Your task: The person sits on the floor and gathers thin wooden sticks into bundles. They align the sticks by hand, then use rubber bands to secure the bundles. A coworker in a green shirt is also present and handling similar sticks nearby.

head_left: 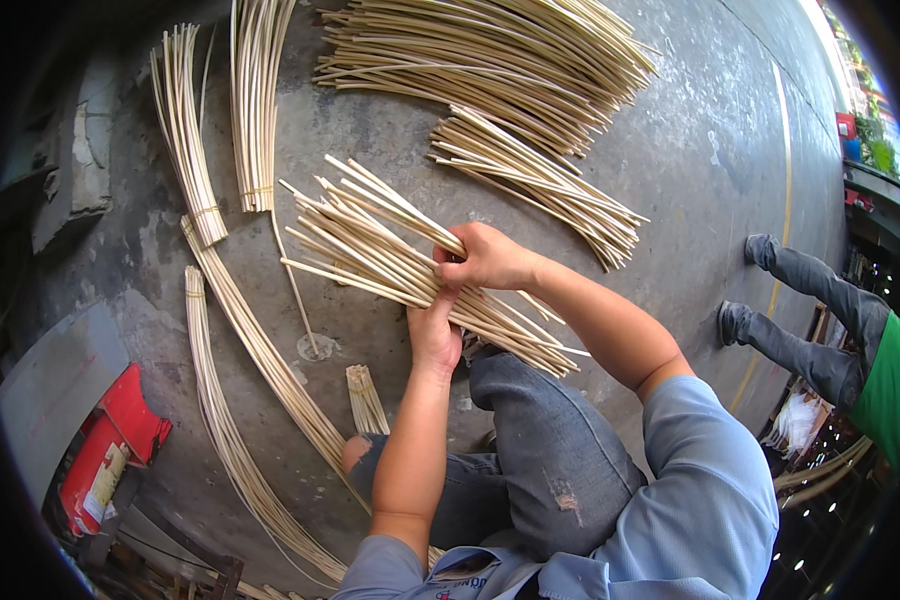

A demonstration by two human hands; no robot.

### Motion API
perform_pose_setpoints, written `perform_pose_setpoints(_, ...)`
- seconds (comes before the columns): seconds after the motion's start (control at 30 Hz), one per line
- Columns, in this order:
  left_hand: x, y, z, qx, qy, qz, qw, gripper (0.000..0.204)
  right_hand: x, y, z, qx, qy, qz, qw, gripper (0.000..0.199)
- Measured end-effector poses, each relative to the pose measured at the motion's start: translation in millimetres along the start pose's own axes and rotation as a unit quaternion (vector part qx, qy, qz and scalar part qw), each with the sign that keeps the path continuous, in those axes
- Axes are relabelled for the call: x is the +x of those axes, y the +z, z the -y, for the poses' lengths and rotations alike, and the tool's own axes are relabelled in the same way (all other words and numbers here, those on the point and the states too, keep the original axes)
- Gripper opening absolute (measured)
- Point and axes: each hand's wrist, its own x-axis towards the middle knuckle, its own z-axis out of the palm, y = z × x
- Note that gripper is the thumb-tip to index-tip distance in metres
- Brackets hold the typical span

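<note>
Clasping pale sticks (380, 252) in the left hand (436, 335), pinching several in the right hand (490, 257). Bending the right elbow (660, 366) out sideways.

Cannot see most fingers of the left grip (436, 335), under the sticks (370, 250), nor their middle, covered by the right grip (490, 258). Cannot trace the small bundle (365, 398), below-left of the grips, behind the knee (356, 455), nor the co-worker (888, 395), well right, beyond the edge.

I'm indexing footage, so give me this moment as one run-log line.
left grip: holding pale rods | right grip: holding pale rods | on floor: large rod pile, tied bundles | far right: person in green
</note>
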Motion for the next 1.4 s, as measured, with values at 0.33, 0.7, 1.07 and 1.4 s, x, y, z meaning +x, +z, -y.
perform_pose_setpoints(0.33, 0.3, 1.0, 0.3, -0.004, -0.032, 0.002, 0.999, 0.029, 7.8, -11.9, -31.0, 0.237, -0.015, 0.018, 0.971, 0.020)
perform_pose_setpoints(0.7, 3.0, 7.8, -0.4, 0.008, -0.010, 0.027, 1.000, 0.034, 0.9, -4.1, -3.9, 0.083, 0.034, 0.014, 0.996, 0.026)
perform_pose_setpoints(1.07, 0.2, -8.0, -0.3, -0.020, -0.035, -0.020, 0.999, 0.024, 7.9, -7.6, -20.4, 0.209, 0.025, -0.005, 0.978, 0.026)
perform_pose_setpoints(1.4, 3.0, 0.5, 0.8, 0.032, 0.011, 0.030, 0.999, 0.051, 3.8, -0.3, 1.6, 0.075, 0.048, 0.027, 0.996, 0.025)
